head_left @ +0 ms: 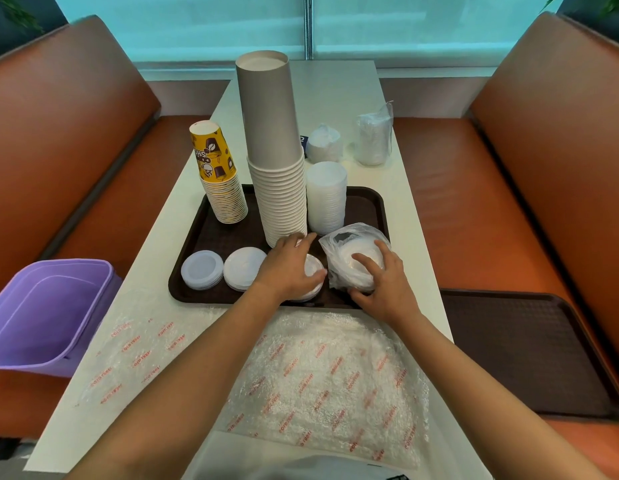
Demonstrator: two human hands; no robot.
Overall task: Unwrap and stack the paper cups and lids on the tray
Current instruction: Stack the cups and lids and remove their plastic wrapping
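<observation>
Now left hand (290, 268) holds lid stack (311, 282); right hand (380, 282) grips bagged lids (349, 247) on tray (370, 206).

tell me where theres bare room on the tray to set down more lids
Bare tray shows between the yellow cup stack and the two low lid piles at its front left, and at the far right corner behind the bagged lids. The front right is crowded by both hands, left hand and right hand.
</observation>
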